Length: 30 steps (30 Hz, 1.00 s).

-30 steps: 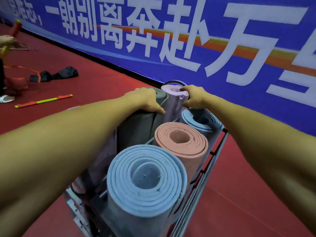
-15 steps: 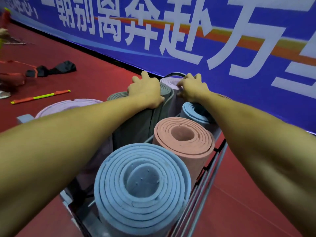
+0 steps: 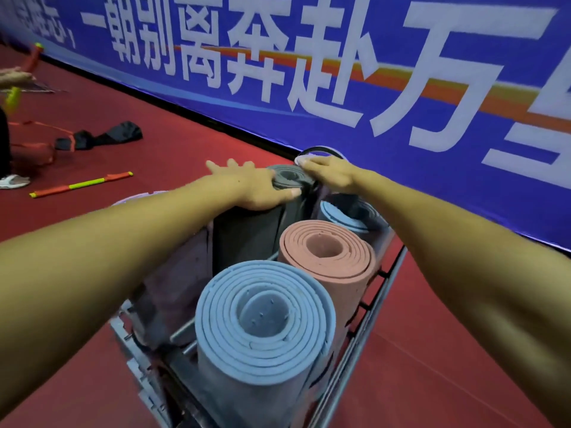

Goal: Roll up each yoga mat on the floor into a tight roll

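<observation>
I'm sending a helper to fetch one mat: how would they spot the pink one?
Find the metal wire cart beside the blue banner wall. Among its upright rolled mats, the salmon-pink rolled foam mat stands mid-cart, behind the nearest light-blue rolled mat. It is the only pink roll.

Rolled mats tightly packed in rack; open floor alongside.

A dark red floor fills the lower frame. Across the top runs a blue banner with large white characters and an orange stripe. At left lie a black bag and a red-and-yellow stick.
</observation>
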{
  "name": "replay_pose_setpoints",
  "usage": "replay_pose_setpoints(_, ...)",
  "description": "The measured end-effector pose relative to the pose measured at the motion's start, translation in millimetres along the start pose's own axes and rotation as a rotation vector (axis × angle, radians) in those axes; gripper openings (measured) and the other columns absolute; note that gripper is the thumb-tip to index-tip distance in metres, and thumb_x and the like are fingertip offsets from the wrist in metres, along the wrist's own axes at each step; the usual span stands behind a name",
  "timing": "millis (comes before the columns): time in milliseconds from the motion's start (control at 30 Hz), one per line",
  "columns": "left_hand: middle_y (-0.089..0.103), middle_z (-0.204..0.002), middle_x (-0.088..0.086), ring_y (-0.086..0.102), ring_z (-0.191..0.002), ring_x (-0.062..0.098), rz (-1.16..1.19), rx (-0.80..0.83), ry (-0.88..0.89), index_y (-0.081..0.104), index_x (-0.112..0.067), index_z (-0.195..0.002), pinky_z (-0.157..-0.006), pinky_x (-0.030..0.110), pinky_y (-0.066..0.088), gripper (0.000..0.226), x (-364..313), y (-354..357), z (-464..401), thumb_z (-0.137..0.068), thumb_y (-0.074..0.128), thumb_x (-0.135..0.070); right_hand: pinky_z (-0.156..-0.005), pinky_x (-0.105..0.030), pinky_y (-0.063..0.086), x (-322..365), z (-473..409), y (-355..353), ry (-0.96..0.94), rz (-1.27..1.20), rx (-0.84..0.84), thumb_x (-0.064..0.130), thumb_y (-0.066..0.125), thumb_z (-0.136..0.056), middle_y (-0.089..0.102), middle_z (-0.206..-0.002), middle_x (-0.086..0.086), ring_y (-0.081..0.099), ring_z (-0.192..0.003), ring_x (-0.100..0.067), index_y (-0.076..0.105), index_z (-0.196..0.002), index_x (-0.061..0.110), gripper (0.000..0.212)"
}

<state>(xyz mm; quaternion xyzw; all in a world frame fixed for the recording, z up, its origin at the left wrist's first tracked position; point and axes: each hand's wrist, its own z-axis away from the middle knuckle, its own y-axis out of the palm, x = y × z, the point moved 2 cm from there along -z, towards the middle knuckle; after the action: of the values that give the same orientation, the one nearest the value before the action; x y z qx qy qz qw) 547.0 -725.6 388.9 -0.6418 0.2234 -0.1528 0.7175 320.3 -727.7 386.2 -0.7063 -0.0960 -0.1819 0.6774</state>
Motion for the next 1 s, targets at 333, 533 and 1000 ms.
replay_pose_setpoints(333,0.001,-0.174,0.011,-0.001,-0.157,0.049,0.050,-0.048,-0.135,0.010,-0.047,-0.163,-0.112,0.083,-0.005,0.121,24.6,26.7,87.0,-0.060,-0.004,-0.108,-0.123,-0.069,0.003,18.5,14.4,43.9,0.003,0.310,0.040,0.108,0.000,-0.060,0.005,-0.174,0.008,0.002,-0.160,-0.034,0.011,-0.157,0.060,0.109)
replay_pose_setpoints(533,-0.003,-0.174,0.005,-0.010,-0.158,0.043,0.122,0.077,0.021,0.010,-0.056,-0.159,-0.116,0.079,-0.003,0.124,0.1,17.9,121.8,-0.050,0.012,-0.115,-0.119,-0.075,0.006,5.9,56.6,0.4,0.138,0.271,-0.168,0.097,0.012,-0.081,0.015,-0.173,0.001,0.011,-0.158,-0.038,0.026,-0.159,0.050,0.092)
replay_pose_setpoints(1000,0.012,-0.173,0.011,0.013,-0.155,0.047,-0.058,0.002,0.071,0.044,-0.044,-0.152,-0.117,0.076,0.014,0.121,-9.7,36.2,138.3,-0.058,0.011,-0.112,-0.110,-0.051,0.043,-31.8,115.7,-6.6,0.226,0.327,-0.166,0.085,0.041,-0.084,0.054,-0.150,-0.013,0.051,-0.134,-0.039,0.055,-0.143,0.022,0.088)
